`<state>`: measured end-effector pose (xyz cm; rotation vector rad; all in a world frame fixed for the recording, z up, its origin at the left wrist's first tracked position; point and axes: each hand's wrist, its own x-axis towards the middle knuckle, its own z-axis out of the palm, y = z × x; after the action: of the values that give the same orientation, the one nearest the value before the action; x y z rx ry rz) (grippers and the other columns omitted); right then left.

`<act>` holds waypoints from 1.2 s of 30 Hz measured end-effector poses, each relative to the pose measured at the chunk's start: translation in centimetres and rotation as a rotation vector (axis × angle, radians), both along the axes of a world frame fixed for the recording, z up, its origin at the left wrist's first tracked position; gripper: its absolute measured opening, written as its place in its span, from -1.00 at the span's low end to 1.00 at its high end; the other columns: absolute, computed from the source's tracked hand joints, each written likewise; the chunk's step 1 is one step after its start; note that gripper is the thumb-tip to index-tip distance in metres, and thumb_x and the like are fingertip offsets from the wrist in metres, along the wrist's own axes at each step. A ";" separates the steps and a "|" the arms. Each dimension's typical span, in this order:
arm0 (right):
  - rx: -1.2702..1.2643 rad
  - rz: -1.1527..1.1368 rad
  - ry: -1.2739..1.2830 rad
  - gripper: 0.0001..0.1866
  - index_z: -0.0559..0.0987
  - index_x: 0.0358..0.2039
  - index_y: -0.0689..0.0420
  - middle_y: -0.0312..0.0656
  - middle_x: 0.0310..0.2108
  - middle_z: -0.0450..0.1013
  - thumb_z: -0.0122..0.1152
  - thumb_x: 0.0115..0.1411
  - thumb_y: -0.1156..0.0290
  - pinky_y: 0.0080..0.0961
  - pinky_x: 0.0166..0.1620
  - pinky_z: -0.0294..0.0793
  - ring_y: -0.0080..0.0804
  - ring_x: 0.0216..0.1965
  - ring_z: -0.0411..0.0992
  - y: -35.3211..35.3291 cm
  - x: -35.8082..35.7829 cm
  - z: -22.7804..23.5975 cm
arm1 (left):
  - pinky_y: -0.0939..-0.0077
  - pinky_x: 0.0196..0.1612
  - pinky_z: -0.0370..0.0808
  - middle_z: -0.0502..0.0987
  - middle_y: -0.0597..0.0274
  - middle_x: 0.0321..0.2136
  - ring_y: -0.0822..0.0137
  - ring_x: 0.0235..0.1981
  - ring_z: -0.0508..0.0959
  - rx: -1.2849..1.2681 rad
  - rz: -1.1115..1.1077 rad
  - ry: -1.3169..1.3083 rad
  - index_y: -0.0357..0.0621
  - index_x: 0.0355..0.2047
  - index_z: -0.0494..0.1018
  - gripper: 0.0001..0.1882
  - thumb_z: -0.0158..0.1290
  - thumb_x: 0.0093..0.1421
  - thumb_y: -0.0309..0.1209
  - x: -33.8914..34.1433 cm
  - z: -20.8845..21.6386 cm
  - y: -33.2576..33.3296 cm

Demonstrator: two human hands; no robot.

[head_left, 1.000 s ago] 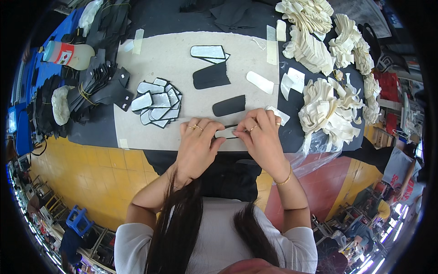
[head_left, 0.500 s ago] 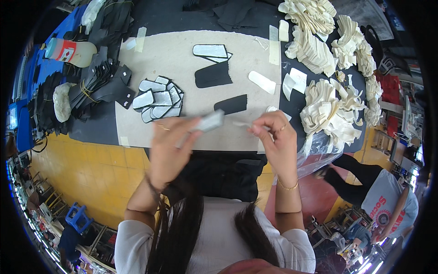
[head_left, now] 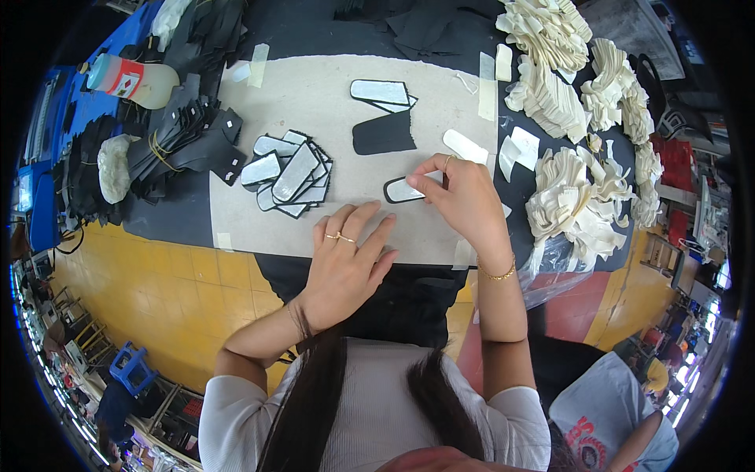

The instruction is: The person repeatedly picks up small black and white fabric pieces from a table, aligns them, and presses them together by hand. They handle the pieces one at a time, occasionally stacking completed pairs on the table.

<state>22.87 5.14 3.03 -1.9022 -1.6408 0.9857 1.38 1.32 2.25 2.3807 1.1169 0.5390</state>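
My right hand (head_left: 465,200) has its thumb and index finger on a pale, round-ended lining piece (head_left: 403,191), which lies over a black fabric piece (head_left: 388,193) so that a dark border shows. The fingertips cover its right end. My left hand (head_left: 346,263) rests palm down at the table's front edge, fingers spread and holding nothing. Just beyond it is a loose pile of pale-on-black pieces (head_left: 295,173). Farther back lie a bare black piece (head_left: 384,132) and two overlapped lined pieces (head_left: 379,91). A white piece (head_left: 464,146) lies behind my right hand.
Bundles of cream fabric pieces (head_left: 566,197) fill the table's right side. Tied black fabric pieces (head_left: 169,145) and a bottle with a red label (head_left: 134,80) are at the left. Tape holds the beige sheet (head_left: 236,200). A person in a grey shirt (head_left: 613,413) is close by at right.
My left hand has let go of a lined piece, now on top of the pile, and drawn back. My right hand has moved left and laid the pale piece onto the black one.
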 end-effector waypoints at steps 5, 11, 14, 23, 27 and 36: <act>-0.023 -0.013 0.004 -0.73 0.70 -0.30 0.19 -0.22 -0.68 0.53 0.37 0.20 0.21 -0.54 -0.55 0.30 -0.56 -0.68 0.42 0.1 -0.1 -0.6 | 0.08 0.12 0.23 0.34 0.14 0.18 0.03 0.14 0.33 -0.020 -0.004 0.032 -0.11 0.15 0.44 -0.41 0.30 0.09 -0.34 0.0 -0.8 0.2; -0.057 -0.032 -0.022 -0.72 0.71 -0.31 0.18 -0.21 -0.68 0.53 0.37 0.19 0.19 -0.54 -0.53 0.33 -0.54 -0.68 0.44 0.2 -0.4 -0.4 | 0.08 0.14 0.20 0.33 0.15 0.19 0.05 0.16 0.31 -0.007 -0.014 0.057 -0.13 0.17 0.42 -0.39 0.30 0.10 -0.32 0.2 -1.0 0.2; -0.077 -0.073 -0.010 -0.77 0.71 -0.37 0.20 0.09 -0.60 0.53 0.35 0.15 0.27 -0.26 -0.35 0.51 -0.01 -0.52 0.56 0.1 -0.6 -0.1 | 0.08 0.15 0.19 0.33 0.15 0.19 0.06 0.16 0.31 -0.008 -0.018 0.067 -0.12 0.18 0.42 -0.38 0.30 0.10 -0.31 0.2 -1.0 0.3; -0.017 -0.055 -0.044 -0.80 0.69 -0.40 0.22 0.08 -0.60 0.53 0.33 0.15 0.32 -0.25 -0.36 0.52 0.01 -0.55 0.56 0.1 -1.0 0.0 | 0.09 0.11 0.20 0.33 0.20 0.20 0.13 0.14 0.31 0.061 -0.032 0.147 -0.15 0.17 0.42 -0.37 0.27 0.11 -0.21 0.9 -1.3 0.8; 0.077 -0.072 -0.224 -0.76 0.63 -0.30 0.13 -0.09 -0.47 0.53 0.39 0.12 0.25 -0.21 -0.22 0.38 -0.11 -0.39 0.51 -0.9 -1.5 -0.6 | 0.10 0.09 0.21 0.35 0.26 0.19 0.18 0.12 0.32 0.139 -0.063 0.265 -0.13 0.15 0.44 -0.39 0.26 0.12 -0.17 1.2 -1.1 1.3; 0.376 -0.279 -0.710 -0.72 0.52 -0.15 0.06 -0.16 -0.26 0.37 0.35 0.17 0.30 -0.20 -0.10 0.20 -0.11 -0.20 0.34 -3.1 0.9 -1.2 | 0.14 0.04 0.25 0.45 0.21 0.04 0.17 0.01 0.41 0.173 -0.088 0.209 -0.14 0.08 0.49 -0.48 0.26 0.12 -0.25 1.5 -0.7 2.4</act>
<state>23.75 2.09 1.84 -2.2435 -1.6714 -0.1427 2.86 3.67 1.53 2.6732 1.0835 0.3766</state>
